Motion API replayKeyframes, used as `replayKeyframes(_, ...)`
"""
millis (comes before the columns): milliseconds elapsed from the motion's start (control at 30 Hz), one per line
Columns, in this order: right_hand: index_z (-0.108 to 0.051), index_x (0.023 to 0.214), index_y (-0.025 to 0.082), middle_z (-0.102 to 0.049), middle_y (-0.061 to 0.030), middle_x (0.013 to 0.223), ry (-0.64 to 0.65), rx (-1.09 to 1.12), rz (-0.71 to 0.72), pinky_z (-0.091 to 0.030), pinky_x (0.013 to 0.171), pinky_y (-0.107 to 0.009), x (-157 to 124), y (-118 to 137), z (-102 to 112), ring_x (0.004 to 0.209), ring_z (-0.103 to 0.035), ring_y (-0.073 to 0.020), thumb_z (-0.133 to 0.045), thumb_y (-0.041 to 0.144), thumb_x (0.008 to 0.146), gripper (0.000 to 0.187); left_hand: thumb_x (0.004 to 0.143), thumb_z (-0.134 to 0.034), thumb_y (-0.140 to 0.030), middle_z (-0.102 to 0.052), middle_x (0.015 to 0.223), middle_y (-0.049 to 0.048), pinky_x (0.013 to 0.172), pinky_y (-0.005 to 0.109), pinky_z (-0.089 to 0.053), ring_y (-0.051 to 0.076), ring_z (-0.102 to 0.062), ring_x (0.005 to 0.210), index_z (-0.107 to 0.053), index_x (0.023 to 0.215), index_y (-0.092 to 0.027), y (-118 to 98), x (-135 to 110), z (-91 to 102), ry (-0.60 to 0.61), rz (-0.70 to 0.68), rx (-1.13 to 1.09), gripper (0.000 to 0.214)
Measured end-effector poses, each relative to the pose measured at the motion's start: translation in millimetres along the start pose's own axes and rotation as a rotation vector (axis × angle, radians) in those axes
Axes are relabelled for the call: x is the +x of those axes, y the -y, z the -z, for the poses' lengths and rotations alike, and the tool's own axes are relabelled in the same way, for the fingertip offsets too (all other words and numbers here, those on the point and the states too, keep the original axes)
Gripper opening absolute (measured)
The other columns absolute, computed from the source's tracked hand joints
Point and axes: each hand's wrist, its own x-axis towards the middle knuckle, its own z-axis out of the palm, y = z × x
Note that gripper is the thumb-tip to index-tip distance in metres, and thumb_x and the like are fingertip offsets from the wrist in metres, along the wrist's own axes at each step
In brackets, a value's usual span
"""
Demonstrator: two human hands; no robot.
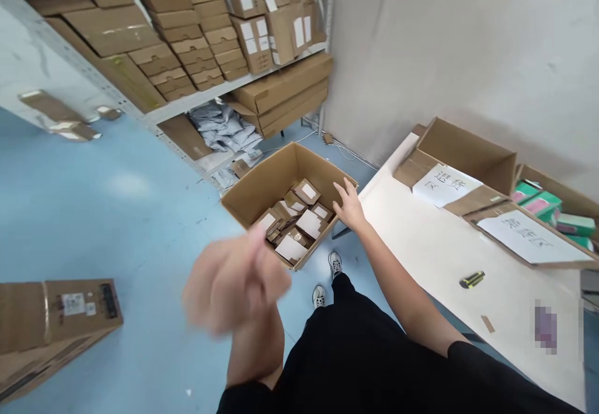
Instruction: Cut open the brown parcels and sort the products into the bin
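Observation:
A large open cardboard carton [253, 184] stands in front of me with several small brown boxes [306, 191] inside, some bearing white labels. My right hand [350, 207] is open, its fingers spread over the carton's right edge; whether they touch the cardboard I cannot tell. Close to the camera my left hand [236, 280] is raised, blurred, with its fingers curled into a loose fist. It hides part of the floor and lies in line with the carton's near left corner. Nothing shows in it.
On the right, a white table [412, 233] bears open boxes with handwritten sheets [447, 184], green-and-pink packs [543, 205] and a yellow-black utility knife [472, 279]. Shelving [187, 107] full of cartons stands behind. A taped carton [60, 314] sits on the floor at left.

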Motion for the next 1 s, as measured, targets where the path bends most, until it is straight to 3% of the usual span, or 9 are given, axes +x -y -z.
replayKeyframes(33,-0.042,0.162,0.027,-0.022,-0.0099,0.175,0.027,0.005,0.008,-0.029,0.127,-0.063,9.2,0.5,-8.6,0.16,-0.024,-0.0353,-0.059,0.023,0.094,0.071,0.077,-0.066,-0.024,-0.074,0.083,0.004,0.076,0.051,-0.066,0.026,-0.073,0.075,-0.076,0.117,-0.034,17.0,15.7,-29.9,-0.033,-0.022,0.066,0.043)
replayKeyframes(133,-0.042,0.162,0.027,-0.021,-0.0092,0.175,0.106,0.027,0.042,-0.031,0.127,-0.062,38.5,-0.8,-34.6,0.16,-0.023,-0.0358,-0.059,0.023,0.094,0.071,0.093,-0.058,-0.027,-0.073,0.116,0.009,0.1,0.043,-0.061,0.023,-0.072,0.106,-0.069,0.133,-0.025,92.0,28.1,-100.3,0.203,0.051,0.168,0.041)
replayKeyframes(267,-0.043,0.161,0.027,-0.023,-0.0093,0.174,0.195,0.074,0.093,-0.035,0.125,-0.062,86.2,-11.5,-69.6,0.159,-0.024,-0.0358,-0.058,0.025,0.094,0.069,0.095,-0.06,-0.03,-0.055,0.153,0.0115,0.121,0.051,-0.045,0.031,-0.051,0.144,-0.054,0.152,-0.027,190.0,2.9,-153.9,0.496,0.228,0.268,0.058)
replayKeyframes(400,-0.045,0.16,0.024,-0.025,-0.0126,0.173,0.287,0.111,0.136,-0.034,0.126,-0.06,137.8,-29.0,-108.3,0.159,-0.025,-0.036,-0.058,0.023,0.094,0.067,0.096,-0.059,-0.029,-0.043,0.165,0.0113,0.125,0.055,-0.04,0.033,-0.039,0.154,-0.043,0.16,-0.028,252.6,-27.0,-185.6,0.6,0.465,0.342,0.066)
replayKeyframes(600,-0.044,0.161,0.022,-0.028,-0.0133,0.172,0.469,0.124,0.202,-0.031,0.127,-0.058,186.9,-46.4,-180.9,0.159,-0.024,-0.0341,-0.058,0.02,0.092,0.07,0.094,-0.061,-0.027,-0.036,0.17,0.0152,0.125,0.056,-0.038,0.035,-0.033,0.158,-0.035,0.164,-0.024,319.8,-81.2,-216.0,0.677,0.749,0.468,0.074)
replayKeyframes(833,-0.036,0.165,0.023,-0.023,-0.0125,0.174,0.706,0.093,0.231,-0.029,0.128,-0.058,207.9,-54.1,-288.9,0.16,-0.022,-0.0342,-0.059,0.021,0.093,0.076,0.092,-0.067,-0.029,-0.033,0.172,0.0145,0.123,0.051,-0.04,0.037,-0.036,0.155,-0.033,0.165,-0.024,405.1,-168.2,-245.7,0.805,1.076,0.496,0.081)
replayKeyframes(1000,-0.039,0.164,0.022,-0.031,-0.0148,0.171,0.81,0.038,0.216,-0.035,0.124,-0.058,188.2,-72.2,-368.6,0.156,-0.03,-0.0357,-0.06,0.018,0.092,0.075,0.089,-0.07,-0.025,-0.037,0.17,0.0149,0.123,0.042,-0.039,0.033,-0.04,0.153,-0.034,0.165,-0.021,461.4,-250.5,-281.7,0.897,1.284,0.452,0.084)
